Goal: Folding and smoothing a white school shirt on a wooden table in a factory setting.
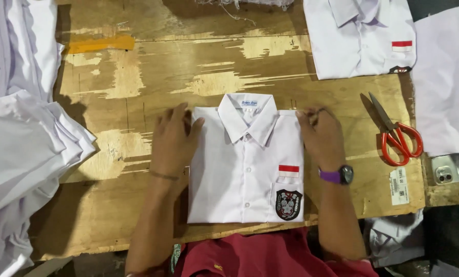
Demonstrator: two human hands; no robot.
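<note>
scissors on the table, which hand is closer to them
Right. The right hand rests on the folded white shirt's right edge, a short gap from the red-handled scissors. The left hand is on the shirt's far edge, much farther away.

left hand (172,138) flat, palm down, right hand (321,137) likewise, forearms parallel

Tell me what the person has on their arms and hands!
Both arms are bare, with no sleeves or gloves. The right hand has a wristwatch with a purple strap and a dark round face. The left hand has a thin dark band around the wrist. There may be something small on a right finger, but it is too tiny to tell.
</note>
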